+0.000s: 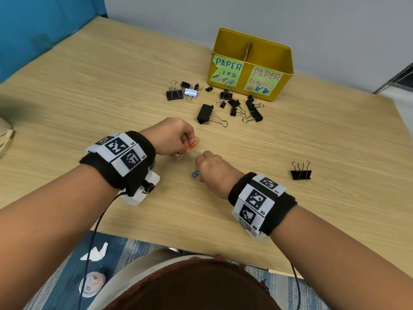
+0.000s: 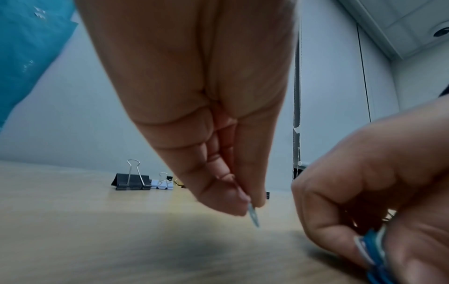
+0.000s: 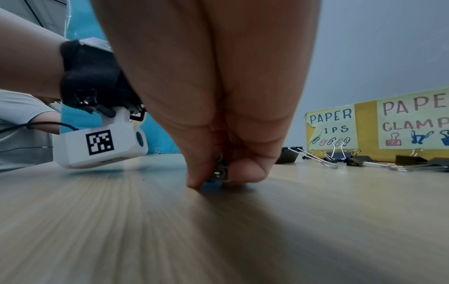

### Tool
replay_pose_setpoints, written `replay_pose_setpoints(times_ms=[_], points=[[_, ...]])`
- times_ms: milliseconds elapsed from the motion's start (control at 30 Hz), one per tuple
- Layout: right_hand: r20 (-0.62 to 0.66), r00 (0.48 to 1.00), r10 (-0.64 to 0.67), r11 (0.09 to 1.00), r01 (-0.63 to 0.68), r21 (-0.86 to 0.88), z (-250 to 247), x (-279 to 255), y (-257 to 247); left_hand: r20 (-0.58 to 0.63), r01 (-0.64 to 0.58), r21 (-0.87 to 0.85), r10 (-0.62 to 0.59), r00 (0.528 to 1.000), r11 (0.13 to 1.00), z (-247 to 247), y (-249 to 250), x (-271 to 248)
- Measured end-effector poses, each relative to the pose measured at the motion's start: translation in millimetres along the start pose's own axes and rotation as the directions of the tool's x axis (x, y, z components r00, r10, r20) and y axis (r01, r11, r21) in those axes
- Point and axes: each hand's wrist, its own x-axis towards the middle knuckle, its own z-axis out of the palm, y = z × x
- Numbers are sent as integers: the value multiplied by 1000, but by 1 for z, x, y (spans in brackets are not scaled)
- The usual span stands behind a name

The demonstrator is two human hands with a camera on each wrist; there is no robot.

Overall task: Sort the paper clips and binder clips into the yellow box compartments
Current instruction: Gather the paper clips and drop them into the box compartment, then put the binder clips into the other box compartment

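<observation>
**A:** How far along are you?

**B:** Early, by the look of it. Your left hand (image 1: 172,136) pinches a red clip (image 1: 193,144) between thumb and fingertips, and a pale clip (image 1: 179,155) hangs below the same fingers. Your right hand (image 1: 212,170) is curled down onto the table (image 1: 89,97), fingertips pressed together on blue clips (image 1: 195,174) right at the surface.

**A:** So nothing is in the box yet?

**B:** You can't tell from here. The yellow box (image 1: 250,66) stands at the far side against the wall, its divider upright, but its floor is hidden. The near-left label reads for paper clips, the right one for clamps.

**A:** And the binder clips?

**B:** All still out, it seems. A scatter of black ones (image 1: 234,106) lies just in front of the box, a big one (image 1: 205,114) a little nearer, a silver one (image 1: 190,92) among those to the left, and one (image 1: 301,173) well apart on the right, near your right wrist.

**A:** What's left, then?

**B:** Most of it, I'd judge: carry the paper clips you hold to the left compartment, then move every binder clip to the right one. No loose paper clips show on the table beyond those at your fingers.
</observation>
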Motion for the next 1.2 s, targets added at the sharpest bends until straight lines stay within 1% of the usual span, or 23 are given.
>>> replay_pose_setpoints(times_ms=[167, 300, 367, 433, 467, 533, 600, 633, 700, 733, 800, 867, 900, 967, 1033, 1100, 1133, 1167, 1200], points=[[40, 997, -69, 996, 67, 60, -5, 6, 10, 2, -16, 8, 16, 1000, 1000, -6, 5, 15], [90, 995, -33, 989, 20, 147, -23, 14, 33, -9, -27, -30, 26, 1000, 999, -25, 11, 34], [34, 999, 6, 976, -13, 218, -45, 20, 50, -8, -38, -104, 37, 999, 994, -39, 15, 44], [-102, 992, 78, 950, -42, 309, -80, 32, 70, -34, -54, -187, 48, 998, 981, -56, 25, 59], [-190, 973, 130, 927, -51, 371, -101, 41, 82, -68, -61, -223, 47, 997, 973, -67, 33, 69], [-356, 901, 250, 862, -39, 506, -141, 63, 103, -180, -83, -291, 30, 983, 953, -86, 48, 90], [-446, 820, 359, 803, -28, 595, -175, 91, 122, -301, -111, -364, -4, 954, 925, -104, 64, 118], [-464, 794, 394, 795, -40, 605, -187, 108, 130, -351, -116, -375, -25, 936, 920, -110, 69, 135], [-446, 772, 452, 785, -107, 611, -198, 139, 141, -416, -79, -339, -74, 906, 937, -115, 75, 163], [-415, 776, 476, 773, -145, 617, -201, 153, 144, -429, -44, -313, -100, 898, 949, -116, 78, 176], [-348, 800, 488, 759, -192, 622, -199, 174, 147, -435, 16, -227, -117, 893, 974, -115, 83, 192], [-282, 823, 493, 757, -246, 606, -195, 181, 146, -422, 52, -142, -108, 900, 989, -112, 85, 200], [-271, 828, 491, 758, -253, 601, -192, 183, 147, -426, 58, -94, -93, 900, 994, -110, 84, 205], [-291, 826, 482, 761, -231, 606, -190, 176, 146, -478, 36, -37, -49, 877, 999, -105, 84, 204], [-368, 792, 487, 767, -186, 614, -190, 161, 145, -539, 23, 33, -1, 842, 999, -101, 86, 194], [-446, 740, 503, 758, -130, 639, -184, 136, 145, -519, 8, 79, 35, 854, 997, -93, 87, 174], [-473, 723, 504, 755, -103, 648, -181, 123, 144, -462, 7, 85, 33, 886, 996, -89, 87, 162], [-491, 715, 499, 756, -81, 650, -177, 110, 142, -372, 14, 96, 23, 928, 995, -83, 87, 149], [-483, 724, 492, 762, -89, 642, -170, 93, 139, -252, 37, 118, -6, 968, 992, -73, 85, 134]])
